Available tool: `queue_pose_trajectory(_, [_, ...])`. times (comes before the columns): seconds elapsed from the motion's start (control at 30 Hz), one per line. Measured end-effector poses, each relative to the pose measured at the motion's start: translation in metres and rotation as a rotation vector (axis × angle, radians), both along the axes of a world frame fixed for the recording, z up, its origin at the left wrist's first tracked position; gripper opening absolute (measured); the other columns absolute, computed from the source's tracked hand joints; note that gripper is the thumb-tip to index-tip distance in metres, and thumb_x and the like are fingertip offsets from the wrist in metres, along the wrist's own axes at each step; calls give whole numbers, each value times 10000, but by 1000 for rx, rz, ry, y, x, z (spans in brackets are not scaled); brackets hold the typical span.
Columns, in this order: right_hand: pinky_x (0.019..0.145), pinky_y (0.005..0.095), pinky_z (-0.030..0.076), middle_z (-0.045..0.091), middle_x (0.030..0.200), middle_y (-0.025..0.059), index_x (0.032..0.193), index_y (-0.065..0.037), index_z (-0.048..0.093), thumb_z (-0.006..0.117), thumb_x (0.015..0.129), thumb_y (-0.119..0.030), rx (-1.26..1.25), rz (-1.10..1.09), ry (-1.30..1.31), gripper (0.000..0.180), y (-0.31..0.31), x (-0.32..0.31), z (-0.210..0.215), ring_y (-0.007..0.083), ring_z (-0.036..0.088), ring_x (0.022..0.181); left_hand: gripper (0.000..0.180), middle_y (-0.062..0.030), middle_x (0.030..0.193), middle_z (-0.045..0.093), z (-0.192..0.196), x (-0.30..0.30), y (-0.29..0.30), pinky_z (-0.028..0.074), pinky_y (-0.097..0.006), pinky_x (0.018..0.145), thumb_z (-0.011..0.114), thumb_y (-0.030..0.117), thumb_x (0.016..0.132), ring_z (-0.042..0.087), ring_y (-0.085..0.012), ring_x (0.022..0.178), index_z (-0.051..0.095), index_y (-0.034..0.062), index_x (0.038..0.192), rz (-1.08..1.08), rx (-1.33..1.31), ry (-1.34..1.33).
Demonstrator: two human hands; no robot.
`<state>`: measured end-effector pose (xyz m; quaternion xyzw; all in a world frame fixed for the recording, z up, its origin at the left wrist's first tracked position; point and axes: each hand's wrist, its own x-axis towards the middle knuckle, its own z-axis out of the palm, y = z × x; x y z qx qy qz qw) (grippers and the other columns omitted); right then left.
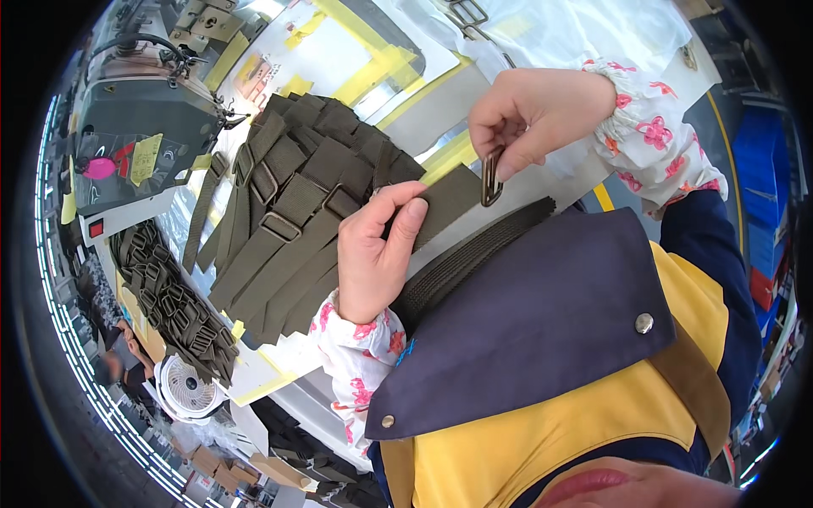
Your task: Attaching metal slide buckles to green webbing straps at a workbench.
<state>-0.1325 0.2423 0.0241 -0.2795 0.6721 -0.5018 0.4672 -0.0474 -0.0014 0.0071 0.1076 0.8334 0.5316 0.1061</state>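
Observation:
My left hand (379, 250) pinches an olive-green webbing strap (447, 207) between thumb and forefinger, and the strap's cut end points to the right. In my right hand (535, 118) a bronze-coloured metal slide buckle (491, 178) hangs from the fingertips, just beyond that end. Buckle and strap look very close together; whether they touch I cannot tell. Left of my left hand lies a large pile of olive straps (296, 169), several with rectangular metal buckles (281, 226) threaded on. A bundle of dark webbing (474, 254) rests along the table edge against my apron.
A sewing machine (140, 144) stands at the left. Below it is a heap of straps with buckles (169, 296), near a white fan (188, 388). Loose metal buckles (467, 12) lie at the far edge on clear plastic (576, 34). Yellow tape (373, 76) marks the tabletop.

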Motion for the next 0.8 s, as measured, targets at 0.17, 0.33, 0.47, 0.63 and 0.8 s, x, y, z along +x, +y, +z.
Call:
queue_pose_trajectory(0.17, [460,195,388,575,687,17,844,-1,574,642,806,-135,-247,87,-248,155,-13,8,-26,47,484,510,144,-64,626,535,4,1,7,400,-242,523,538,129,890,481,-133,529,588,0,931,-211,78,-13])
queue_pose_trajectory(0.33, [505,205,462,577,731,39,901,10,512,584,860,-168,-271,70,-365,196,-20,12,-28,100,584,586,93,-120,620,529,6,9,8,412,-298,493,552,114,871,512,-261,509,579,25,871,-145,-104,165])
queue_pose_trajectory(0.47, [551,230,524,581,765,71,942,13,457,527,897,-150,-275,49,-668,183,-28,25,-33,169,652,676,98,-122,629,547,3,11,12,437,-295,518,605,99,827,533,-270,526,587,36,900,-163,-31,301])
queue_pose_trajectory(0.63, [548,227,500,593,791,62,946,2,497,523,881,-125,-242,-163,-416,145,-44,37,-25,130,611,599,301,-100,727,561,-1,13,14,452,-288,587,685,85,743,557,-231,629,584,59,1025,73,106,153])
queue_pose_trajectory(0.8, [529,214,481,590,728,38,927,4,527,518,864,-102,-208,-264,-128,123,-46,40,-24,82,552,536,354,-109,931,543,-1,10,7,426,-294,704,694,21,701,551,-208,755,598,67,1038,17,-79,547])
